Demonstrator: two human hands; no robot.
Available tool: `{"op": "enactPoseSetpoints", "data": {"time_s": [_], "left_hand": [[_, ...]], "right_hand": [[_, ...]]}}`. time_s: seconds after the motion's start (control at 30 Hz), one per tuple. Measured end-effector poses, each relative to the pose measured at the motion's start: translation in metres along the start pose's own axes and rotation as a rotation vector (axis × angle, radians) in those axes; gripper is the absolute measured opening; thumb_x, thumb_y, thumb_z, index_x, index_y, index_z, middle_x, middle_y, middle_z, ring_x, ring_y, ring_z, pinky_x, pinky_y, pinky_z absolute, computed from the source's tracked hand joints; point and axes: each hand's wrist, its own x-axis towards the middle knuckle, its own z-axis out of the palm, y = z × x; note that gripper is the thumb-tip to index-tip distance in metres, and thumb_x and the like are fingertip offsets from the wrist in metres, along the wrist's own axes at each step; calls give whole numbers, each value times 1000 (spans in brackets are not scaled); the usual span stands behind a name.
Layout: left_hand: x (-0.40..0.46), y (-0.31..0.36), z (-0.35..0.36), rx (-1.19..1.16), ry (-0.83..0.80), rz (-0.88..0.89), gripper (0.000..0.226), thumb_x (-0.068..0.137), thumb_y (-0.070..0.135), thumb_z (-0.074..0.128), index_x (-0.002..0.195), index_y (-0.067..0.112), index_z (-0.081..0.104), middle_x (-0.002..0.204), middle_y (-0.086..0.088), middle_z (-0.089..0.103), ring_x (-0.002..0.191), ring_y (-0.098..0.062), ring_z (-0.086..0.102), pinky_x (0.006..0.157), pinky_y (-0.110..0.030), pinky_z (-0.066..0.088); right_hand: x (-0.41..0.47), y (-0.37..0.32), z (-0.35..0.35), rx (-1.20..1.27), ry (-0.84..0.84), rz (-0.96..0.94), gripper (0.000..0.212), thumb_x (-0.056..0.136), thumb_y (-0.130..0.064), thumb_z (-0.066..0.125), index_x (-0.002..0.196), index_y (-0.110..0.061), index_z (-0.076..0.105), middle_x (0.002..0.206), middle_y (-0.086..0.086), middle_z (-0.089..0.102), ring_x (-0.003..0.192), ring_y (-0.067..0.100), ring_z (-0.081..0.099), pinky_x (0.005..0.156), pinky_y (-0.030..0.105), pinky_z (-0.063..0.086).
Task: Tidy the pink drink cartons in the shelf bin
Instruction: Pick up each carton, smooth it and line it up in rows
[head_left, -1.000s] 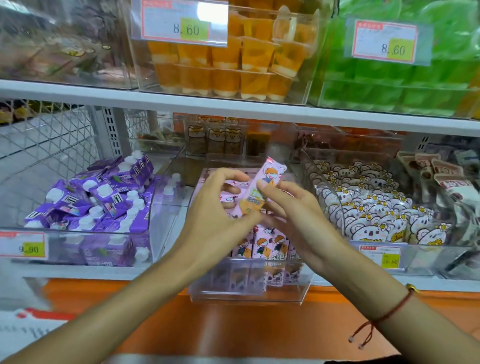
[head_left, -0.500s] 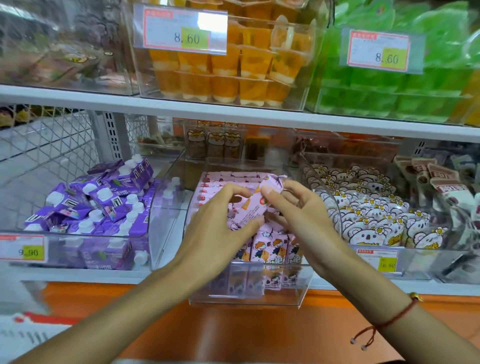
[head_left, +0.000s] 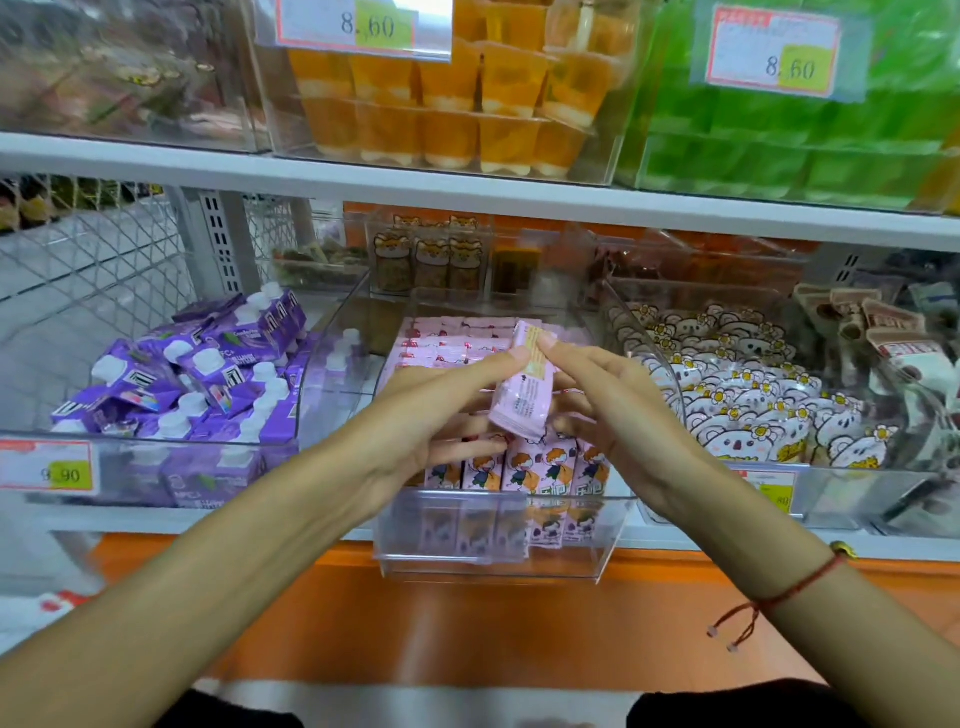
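Both forearms are bare from the near edge of the view up to the hands, with no sleeves showing on them. The left hand (head_left: 415, 415) wears no ring, watch or band. The right hand (head_left: 623, 410) is likewise bare, but its wrist carries a thin red cord bracelet (head_left: 800, 584), with a small gold-coloured bead on the far right side. Two loose cord ends hang from a knot, each tipped with a tiny pale bead.

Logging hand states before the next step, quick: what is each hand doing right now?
Left hand: closed on the pink carton, fingertip at its upper end.
Right hand: closed on the same carton from the other side, above the clear bin.
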Motion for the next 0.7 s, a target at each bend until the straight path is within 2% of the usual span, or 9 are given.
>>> {"op": "enactPoseSetpoints", "data": {"time_s": [0.07,0.13,0.23,0.3,0.43,0.53,0.63,0.7], "left_hand": [[1,-2,-4,104,-7,50,33,79,44,70,104,24,73,94,5,76,88,-7,71,68,-17,56],[3,-3,-7,245,59,215,25,81,32,71,106,29,70,95,12,74,89,2,68,69,-9,52],[5,-5,-11,388,111,490,31,84,11,69,112,23,64,110,13,69,102,5,62,87,-8,46],[4,-7,-11,408,79,573,34,87,6,66,117,20,61,116,11,66,108,3,60,93,-11,45],[5,-10,-10,402,65,621,35,89,3,62,120,19,58,119,12,64,110,3,59,93,-11,44],[6,-10,-12,448,48,620,35,92,9,59,124,24,58,122,17,62,114,4,57,98,-15,44],[7,-13,-11,539,52,594,39,97,24,53,134,35,52,132,23,54,123,10,46,99,-9,36],[6,-15,-7,605,125,616,46,93,30,59,137,38,47,136,25,49,125,10,41,98,-7,35]], "right_hand": [[0,1,-1,11,-22,-42,35,91,-30,61,117,-7,61,90,8,70,74,16,63,63,22,52],[0,2,-4,21,-57,-138,33,89,-24,63,122,-17,58,98,1,73,92,16,68,80,28,55],[-3,2,-5,25,-98,-306,41,79,-20,70,119,-21,59,104,-5,71,101,12,68,84,24,54],[-5,1,-5,-19,-98,-389,41,75,-21,72,114,-20,62,110,-2,70,105,13,66,85,23,53],[-6,1,-6,-43,-91,-427,44,72,-25,73,114,-20,61,113,1,69,106,15,66,86,27,54],[-7,1,-7,-96,-95,-416,46,76,-27,71,120,-26,59,119,-1,65,108,14,65,90,31,52],[-9,0,-4,-189,-53,-482,38,85,-19,70,121,-26,60,112,-8,67,102,6,64,86,22,52],[-9,1,1,-218,35,-540,31,84,-16,72,112,-21,62,102,-6,70,92,5,67,79,19,53]]}}
